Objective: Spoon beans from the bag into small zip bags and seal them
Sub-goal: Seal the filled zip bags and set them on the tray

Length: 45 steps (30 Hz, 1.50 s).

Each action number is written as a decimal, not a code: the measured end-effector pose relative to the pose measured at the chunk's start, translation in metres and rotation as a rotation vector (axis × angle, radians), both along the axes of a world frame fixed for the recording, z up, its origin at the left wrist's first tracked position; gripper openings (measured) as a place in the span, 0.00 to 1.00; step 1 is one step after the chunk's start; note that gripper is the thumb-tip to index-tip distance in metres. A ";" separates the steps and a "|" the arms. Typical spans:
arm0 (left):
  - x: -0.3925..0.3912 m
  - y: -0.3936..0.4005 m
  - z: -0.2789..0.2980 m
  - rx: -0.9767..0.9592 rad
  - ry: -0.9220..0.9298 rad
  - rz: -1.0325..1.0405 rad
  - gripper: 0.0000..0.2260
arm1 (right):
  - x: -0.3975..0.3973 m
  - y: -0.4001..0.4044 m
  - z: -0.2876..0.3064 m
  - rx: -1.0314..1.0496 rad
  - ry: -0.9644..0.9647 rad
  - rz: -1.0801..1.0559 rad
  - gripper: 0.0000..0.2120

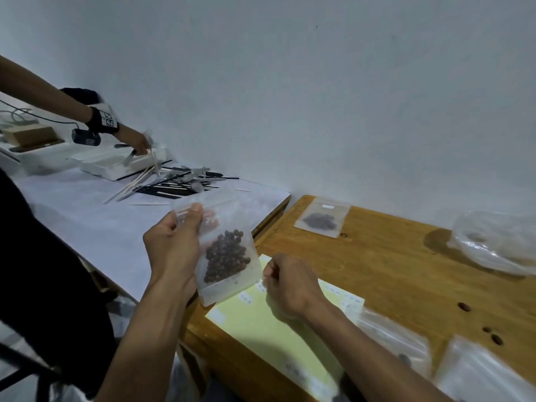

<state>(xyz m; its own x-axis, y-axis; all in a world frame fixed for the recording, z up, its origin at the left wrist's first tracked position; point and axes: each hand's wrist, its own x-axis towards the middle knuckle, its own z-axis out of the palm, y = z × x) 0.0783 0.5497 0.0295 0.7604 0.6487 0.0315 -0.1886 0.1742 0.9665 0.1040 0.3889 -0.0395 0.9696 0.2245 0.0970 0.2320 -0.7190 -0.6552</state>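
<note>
Beans [224, 256], dark and round, fill the lower part of a small zip bag [223, 250] that is held up in the air above the near edge of the wooden table [391, 256]. The left hand [171, 250] grips the bag along its left side, thumb pressed on the front near the zip strip and fingers behind the plastic. The right hand [290, 285] is loosely curled into a near fist just beside the bag's lower right corner; whether it touches or pinches the plastic cannot be told.

Under the hands a pale yellow sheet [261, 329] lies on the table with small white labels on it. Farther back on the table lies another small zip bag [322, 217], flat, with a dark clump of beans inside. At the right edge sits a large crumpled clear bag [493, 245]; its contents are too blurred to tell. Near the lower right corner lie more clear zip bags [475, 369], overlapping, and a few loose beans [464, 307] rest on the wood beside them.

To the left stands a second table covered in white [87, 216], close against the wooden one. On it lie scattered cutlery and chopsticks [174, 181] next to a white tray [116, 166]. Another person's hand [136, 142], with a black wristband, reaches over that tray.
</note>
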 end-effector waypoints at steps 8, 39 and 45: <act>0.002 0.003 0.000 -0.004 0.010 0.004 0.05 | -0.004 0.002 0.001 -0.182 -0.010 -0.063 0.11; 0.001 -0.081 -0.007 0.113 0.014 -0.410 0.06 | -0.002 -0.063 0.081 0.085 -0.341 -0.038 0.05; 0.002 -0.083 -0.009 0.133 -0.032 -0.351 0.13 | -0.006 -0.066 0.070 0.228 -0.342 -0.219 0.14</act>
<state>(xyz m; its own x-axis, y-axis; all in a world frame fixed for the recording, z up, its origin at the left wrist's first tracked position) 0.0807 0.4669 0.0207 0.9330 0.3374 0.1252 -0.1702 0.1073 0.9795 0.0983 0.3226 0.0302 0.8954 -0.0463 0.4428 0.3211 -0.6216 -0.7145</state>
